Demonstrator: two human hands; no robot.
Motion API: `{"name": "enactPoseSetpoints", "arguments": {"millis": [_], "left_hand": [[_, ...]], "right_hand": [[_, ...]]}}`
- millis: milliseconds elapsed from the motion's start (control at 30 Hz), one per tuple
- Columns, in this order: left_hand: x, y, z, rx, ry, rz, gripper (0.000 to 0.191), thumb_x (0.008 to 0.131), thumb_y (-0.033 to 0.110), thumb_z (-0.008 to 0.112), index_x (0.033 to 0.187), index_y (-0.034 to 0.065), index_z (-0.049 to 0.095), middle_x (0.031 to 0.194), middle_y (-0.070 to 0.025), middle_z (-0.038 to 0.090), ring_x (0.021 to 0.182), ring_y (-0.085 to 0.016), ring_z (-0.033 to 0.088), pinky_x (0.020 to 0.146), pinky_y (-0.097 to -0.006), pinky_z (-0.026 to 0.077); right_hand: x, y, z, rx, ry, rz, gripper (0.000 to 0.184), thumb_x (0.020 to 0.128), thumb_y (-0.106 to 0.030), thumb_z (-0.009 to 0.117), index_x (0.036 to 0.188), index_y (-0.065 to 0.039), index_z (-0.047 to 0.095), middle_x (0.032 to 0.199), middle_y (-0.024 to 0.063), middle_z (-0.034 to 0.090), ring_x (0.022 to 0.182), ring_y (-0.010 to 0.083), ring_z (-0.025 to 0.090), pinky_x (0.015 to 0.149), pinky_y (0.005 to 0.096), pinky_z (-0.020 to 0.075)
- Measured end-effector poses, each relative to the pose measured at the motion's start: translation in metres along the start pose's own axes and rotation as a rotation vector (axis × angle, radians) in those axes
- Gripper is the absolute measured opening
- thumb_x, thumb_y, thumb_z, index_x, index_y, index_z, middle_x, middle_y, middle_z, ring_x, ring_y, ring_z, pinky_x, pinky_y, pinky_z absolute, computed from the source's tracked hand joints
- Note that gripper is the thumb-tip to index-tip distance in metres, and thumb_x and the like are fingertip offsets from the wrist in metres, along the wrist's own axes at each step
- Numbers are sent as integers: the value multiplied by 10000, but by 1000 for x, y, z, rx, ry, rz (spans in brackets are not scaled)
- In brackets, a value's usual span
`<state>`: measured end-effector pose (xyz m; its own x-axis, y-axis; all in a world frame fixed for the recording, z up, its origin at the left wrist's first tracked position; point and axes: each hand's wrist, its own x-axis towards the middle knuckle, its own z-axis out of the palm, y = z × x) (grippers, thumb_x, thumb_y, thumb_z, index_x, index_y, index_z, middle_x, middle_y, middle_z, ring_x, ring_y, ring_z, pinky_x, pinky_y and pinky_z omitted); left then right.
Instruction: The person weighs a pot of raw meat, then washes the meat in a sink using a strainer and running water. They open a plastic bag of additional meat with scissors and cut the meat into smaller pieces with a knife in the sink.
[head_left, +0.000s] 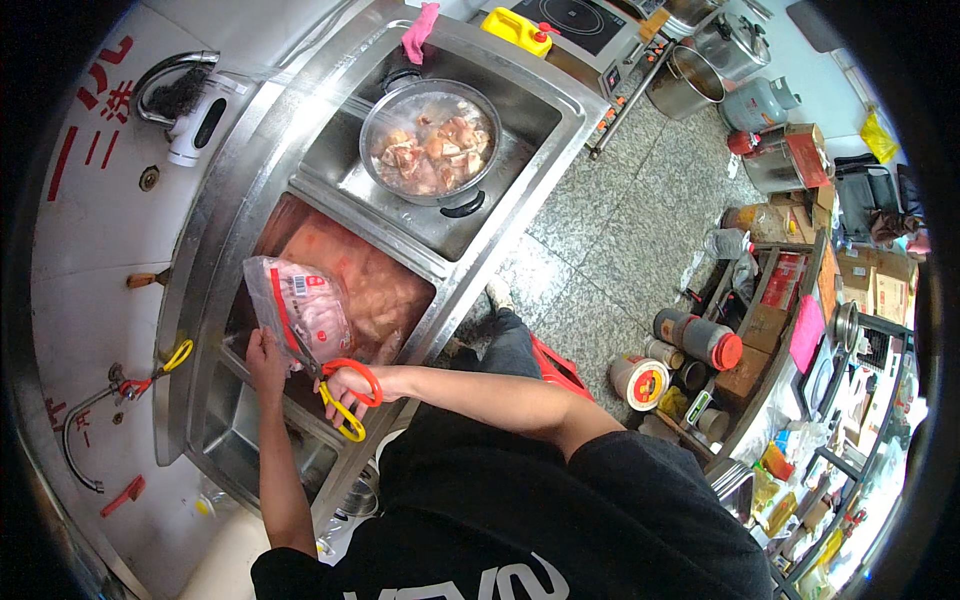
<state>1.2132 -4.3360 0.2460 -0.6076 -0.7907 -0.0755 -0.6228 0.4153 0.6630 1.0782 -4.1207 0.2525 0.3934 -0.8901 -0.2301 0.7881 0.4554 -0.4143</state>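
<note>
My left hand (266, 358) grips the near edge of a clear plastic bag of pale meat (315, 307) with red print. My right hand (349, 388) holds scissors (313, 360) with one red and one yellow handle loop, their blades against the bag. The bag is above the middle sink basin, which holds reddish water with pale pieces of meat (382, 300) in it. In the far basin stands a metal pot (431, 196) with black handles, full of cut meat pieces (442, 146) in cloudy water.
A pink cloth (418, 34) hangs over the sink's far rim beside a yellow jug (517, 31). Faucets (176, 56) are on the wall at left. A third basin (247, 427) lies nearer me. Buckets, jars and a cluttered shelf (780, 360) stand at right.
</note>
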Motion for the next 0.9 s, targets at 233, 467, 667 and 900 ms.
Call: {"name": "enactPoseSetpoints", "arguments": {"millis": [233, 467, 667, 900], "left_hand": [[2, -25, -2, 134, 29, -82, 255, 985, 236, 518, 893, 5, 571, 796, -191, 614, 765, -322, 623, 735, -410, 480], [18, -15, -17, 406, -294, -102, 238, 907, 277, 619, 922, 41, 593, 850, -212, 660, 850, -411, 651, 717, -491, 499], [126, 67, -22, 176, -78, 242, 270, 906, 259, 636, 1045, 28, 643, 935, -174, 701, 875, -314, 692, 767, -410, 532], [266, 180, 8, -734, -105, -168, 334, 975, 212, 571, 1252, 32, 524, 1147, -132, 616, 1008, -290, 646, 847, -413, 555]], "right_hand": [[-4, -1, -23, -28, 85, 178, 420, 878, -231, 510, 1246, -28, 515, 1099, 158, 662, 985, 295, 679, 823, 440, 567], [-72, -25, -55, -81, 142, 72, 518, 903, -271, 505, 1385, -125, 385, 1178, 158, 631, 1063, 301, 641, 882, 455, 532], [-154, -50, -62, -124, 316, 13, 564, 856, -154, 449, 1409, -89, 358, 1191, 190, 624, 1072, 329, 645, 876, 460, 533], [-232, -55, -77, 14, 508, -90, 583, 802, -124, 455, 1378, -83, 373, 1196, 224, 603, 1089, 354, 623, 949, 520, 484]]}}
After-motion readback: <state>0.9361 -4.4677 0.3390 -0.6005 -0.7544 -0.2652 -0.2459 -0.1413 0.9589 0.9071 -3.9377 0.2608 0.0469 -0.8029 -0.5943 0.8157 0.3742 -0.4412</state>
